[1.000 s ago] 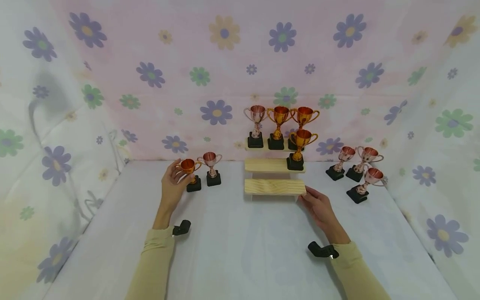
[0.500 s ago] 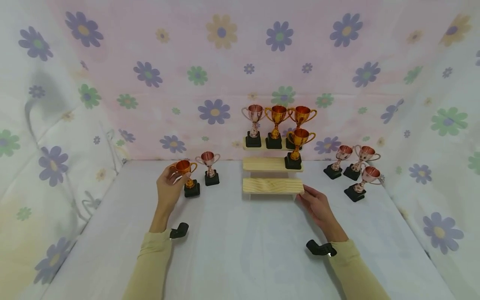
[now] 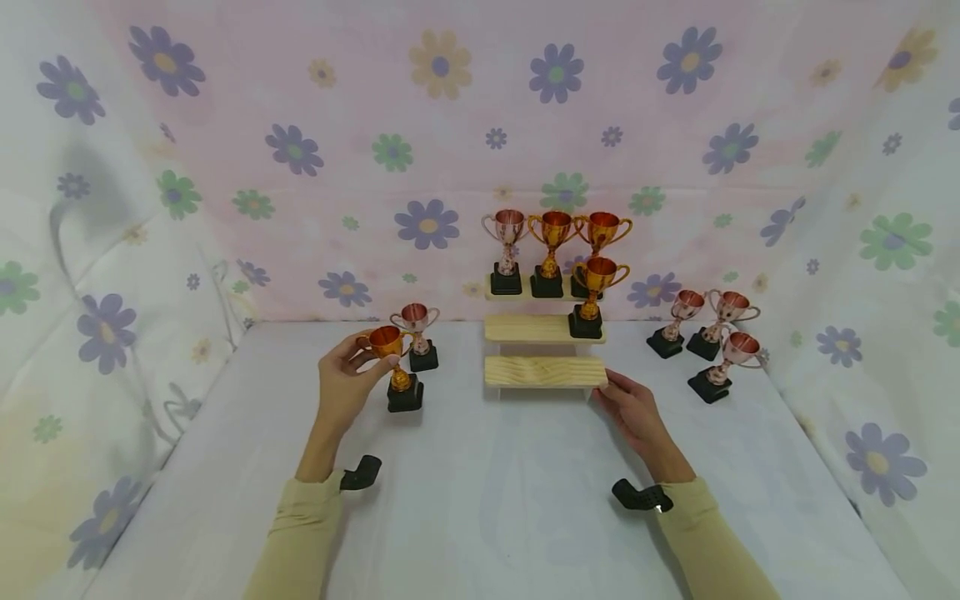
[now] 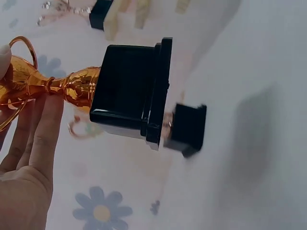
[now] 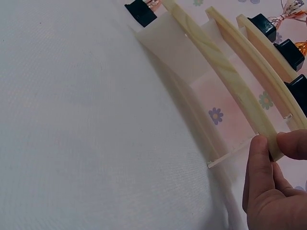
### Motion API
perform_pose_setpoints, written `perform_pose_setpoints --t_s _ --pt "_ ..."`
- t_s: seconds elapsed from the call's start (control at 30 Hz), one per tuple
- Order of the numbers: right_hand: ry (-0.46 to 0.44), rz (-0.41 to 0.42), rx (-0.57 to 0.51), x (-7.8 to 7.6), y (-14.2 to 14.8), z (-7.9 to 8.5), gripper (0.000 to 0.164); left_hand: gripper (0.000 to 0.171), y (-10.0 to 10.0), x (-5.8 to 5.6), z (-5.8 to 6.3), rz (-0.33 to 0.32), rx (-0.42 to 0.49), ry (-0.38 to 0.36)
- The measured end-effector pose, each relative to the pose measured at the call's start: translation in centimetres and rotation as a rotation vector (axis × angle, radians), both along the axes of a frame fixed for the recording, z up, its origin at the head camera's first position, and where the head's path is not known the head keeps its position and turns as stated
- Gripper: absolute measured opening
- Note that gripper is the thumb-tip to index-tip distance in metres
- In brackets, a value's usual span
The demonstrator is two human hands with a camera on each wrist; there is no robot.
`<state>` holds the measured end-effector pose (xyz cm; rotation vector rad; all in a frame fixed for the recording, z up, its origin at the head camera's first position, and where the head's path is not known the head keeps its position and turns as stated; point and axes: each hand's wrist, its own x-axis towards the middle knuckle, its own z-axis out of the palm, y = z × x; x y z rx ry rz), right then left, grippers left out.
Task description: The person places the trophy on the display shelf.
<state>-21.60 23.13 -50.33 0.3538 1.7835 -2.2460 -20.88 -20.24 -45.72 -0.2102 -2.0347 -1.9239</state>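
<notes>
My left hand (image 3: 348,379) grips a gold trophy cup (image 3: 388,343) by its bowl, thumb on the near side and fingers behind. In the left wrist view its black square base (image 4: 129,91) hangs above the white table. Just behind it a rose-coloured trophy (image 3: 416,321) stands on the table. My right hand (image 3: 636,417) pinches the right end of the lowest step of a three-step wooden display stand (image 3: 543,372), thumb on top and fingers beneath. On the top step are one rose trophy (image 3: 508,229) and two gold ones (image 3: 555,233); another gold trophy (image 3: 597,279) stands at the middle step's right end.
Three rose trophies (image 3: 726,350) stand close together on the table at the right. A flower-patterned cloth (image 3: 345,183) lines the back and both sides. White cloth (image 3: 480,508) covers the table between the forearms.
The left hand lifts the gold trophy and brings it toward me and slightly right, in front of the rose trophy. The right hand keeps its hold on the stand.
</notes>
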Motion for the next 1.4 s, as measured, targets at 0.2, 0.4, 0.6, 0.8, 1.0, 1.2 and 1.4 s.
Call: perform_pose_setpoints --t_s 0.2,0.4,0.6,0.8,1.0,1.2,1.4 --pt "-0.008 -0.004 0.004 0.0 0.0 0.0 0.055 0.046 2.1 0.1 1.2 -0.043 0.009 0.091" --pt "-0.008 0.004 0.010 0.0 0.0 0.0 0.055 0.049 4.7 0.0 1.9 -0.131 0.033 0.131" --pt "-0.015 0.003 0.009 -0.1 0.1 0.0 0.055 0.050 7.7 -0.3 1.6 -0.190 -0.002 0.125" --pt "-0.021 -0.008 0.007 -0.2 0.1 -0.1 0.055 0.049 11.0 -0.4 1.0 -0.267 -0.001 0.101" --pt "-0.012 -0.007 0.005 -0.2 0.2 -0.2 0.055 0.049 13.6 -1.1 0.6 -0.254 0.010 0.098" --pt "-0.008 -0.009 0.001 -0.2 0.2 -0.3 0.055 0.048 15.6 -2.5 1.3 -0.220 0.040 0.149" --pt "-0.011 -0.003 0.002 -0.2 0.2 -0.3 0.054 0.048 17.0 -4.2 1.5 -0.215 0.043 0.177"
